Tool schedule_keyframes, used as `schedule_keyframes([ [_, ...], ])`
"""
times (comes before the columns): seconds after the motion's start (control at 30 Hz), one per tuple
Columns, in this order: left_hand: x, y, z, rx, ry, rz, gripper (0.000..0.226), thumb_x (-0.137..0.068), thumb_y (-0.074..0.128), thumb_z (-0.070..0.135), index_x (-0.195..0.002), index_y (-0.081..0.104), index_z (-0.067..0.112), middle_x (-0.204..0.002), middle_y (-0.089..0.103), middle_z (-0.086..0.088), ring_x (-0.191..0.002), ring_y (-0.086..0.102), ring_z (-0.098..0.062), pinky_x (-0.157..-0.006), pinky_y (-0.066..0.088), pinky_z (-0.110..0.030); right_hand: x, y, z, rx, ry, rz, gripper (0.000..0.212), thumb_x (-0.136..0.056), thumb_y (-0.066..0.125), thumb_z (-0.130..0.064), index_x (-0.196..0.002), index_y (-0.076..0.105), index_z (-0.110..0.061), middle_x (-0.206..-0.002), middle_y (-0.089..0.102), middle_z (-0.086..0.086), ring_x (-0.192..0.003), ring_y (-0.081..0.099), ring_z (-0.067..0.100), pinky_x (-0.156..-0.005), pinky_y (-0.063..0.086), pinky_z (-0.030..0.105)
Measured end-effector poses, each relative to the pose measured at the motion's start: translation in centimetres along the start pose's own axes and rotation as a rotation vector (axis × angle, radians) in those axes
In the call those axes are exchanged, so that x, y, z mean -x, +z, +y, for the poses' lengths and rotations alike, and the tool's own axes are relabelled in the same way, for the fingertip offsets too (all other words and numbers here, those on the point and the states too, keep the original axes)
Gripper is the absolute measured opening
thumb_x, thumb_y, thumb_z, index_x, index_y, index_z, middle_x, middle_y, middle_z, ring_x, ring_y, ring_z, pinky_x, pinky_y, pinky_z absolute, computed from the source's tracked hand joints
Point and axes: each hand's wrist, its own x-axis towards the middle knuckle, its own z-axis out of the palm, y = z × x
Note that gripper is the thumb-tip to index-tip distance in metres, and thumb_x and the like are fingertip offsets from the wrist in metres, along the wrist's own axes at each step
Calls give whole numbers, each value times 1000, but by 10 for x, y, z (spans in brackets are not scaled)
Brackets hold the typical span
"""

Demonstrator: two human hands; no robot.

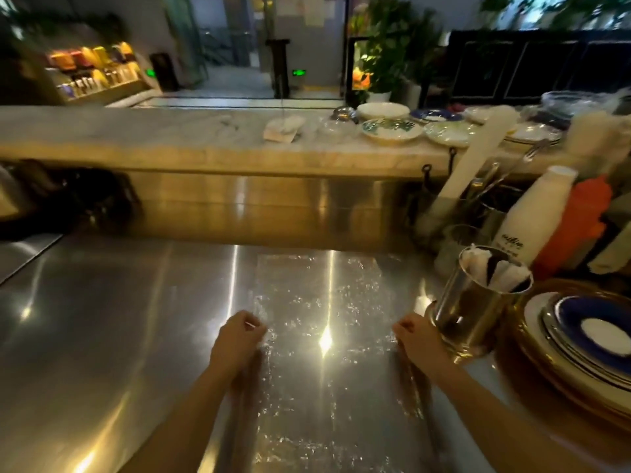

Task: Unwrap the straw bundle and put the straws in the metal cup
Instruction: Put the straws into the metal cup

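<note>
A clear, crinkled plastic wrap lies spread flat on the steel counter. My left hand pinches its left edge, and my right hand pinches its right edge. Both hands hold the sheet stretched between them. The metal cup stands upright just to the right of my right hand. White paper-wrapped straws stick up inside it, leaning against the rim. No loose straws show on the wrap.
A stack of plates with a blue-rimmed dish on top sits at the right edge. Behind the cup stand a white bottle, an orange item and utensil holders. A raised marble ledge with plates runs across the back.
</note>
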Motion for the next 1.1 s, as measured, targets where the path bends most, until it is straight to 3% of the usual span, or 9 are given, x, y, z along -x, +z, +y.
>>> schedule_keyframes([
  [0.1, 7, 4, -12, -133, -37, -8, 18, -80, 63, 22, -71, 49, 28, -71, 59, 3, -66, 59, -21, -68, 48, -33, 0, 10, 12, 91, 26, -33, 19, -89, 53, -19, -70, 52, -21, -65, 61, 3, -60, 59, 21, -63, 50, 36],
  [0.17, 11, 6, -16, -157, -26, -4, 8, -82, 59, 20, -86, 53, 23, -78, 58, 1, -68, 58, -21, -68, 50, -34, -1, 12, 14, 131, 27, -35, 18, -88, 53, -20, -71, 52, -22, -66, 62, 2, -60, 61, 21, -62, 52, 36],
  [0.3, 10, 7, -14, -226, 12, 24, 29, -85, 57, 20, -112, 52, 9, -101, 59, -10, -83, 57, -23, -75, 46, -33, -4, 7, 10, 197, 3, -59, 17, -87, 54, -21, -71, 49, -26, -65, 61, 0, -59, 61, 18, -58, 51, 32],
  [0.47, 9, 6, 14, -676, 147, 124, 33, -86, 54, 27, -115, 51, 14, -119, 57, -10, -108, 54, -28, -95, 41, -42, -2, -16, -10, 145, -95, -35, 16, -88, 54, -13, -75, 52, -22, -67, 59, -1, -57, 56, 10, -46, 44, 18],
  [0.6, 10, 17, 63, -551, 353, 78, 25, -89, 52, 27, -109, 56, 14, -113, 63, -8, -101, 58, -27, -86, 41, -36, 6, -50, -39, 122, -168, -29, 8, -86, 54, -9, -85, 61, -6, -82, 63, 14, -74, 60, 28, -69, 50, 38],
  [0.77, 22, 50, 140, -353, 671, -59, 20, -89, 53, 28, -103, 59, 15, -103, 66, -6, -92, 59, -24, -76, 44, -32, 18, -104, -68, 100, -297, 67, 6, -86, 55, -13, -85, 61, -15, -75, 63, 5, -61, 56, 9, -52, 43, 11],
  [0.87, 31, 74, 182, -274, 817, -123, 18, -89, 53, 26, -101, 59, 14, -100, 64, -6, -92, 58, -25, -77, 46, -34, 18, -136, -70, 160, -353, 208, 6, -84, 58, -16, -82, 61, -21, -75, 61, -6, -72, 56, 7, -63, 42, 18],
  [0.97, 38, 99, 216, -191, 941, -162, 17, -88, 54, 24, -99, 59, 14, -96, 63, -7, -86, 58, -21, -73, 47, -33, 8, -166, -60, 337, -305, 324, 4, -85, 57, -19, -87, 59, -21, -83, 58, -4, -76, 54, 12, -69, 45, 27],
  [1.1, 36, 137, 244, -244, 1029, -194, 27, -87, 55, 26, -112, 54, 14, -110, 58, -8, -97, 54, -22, -82, 45, -34, -8, -192, -49, 563, -200, 238, 11, -84, 58, -18, -93, 58, -22, -102, 58, 4, -82, 53, 13, -67, 45, 26],
])
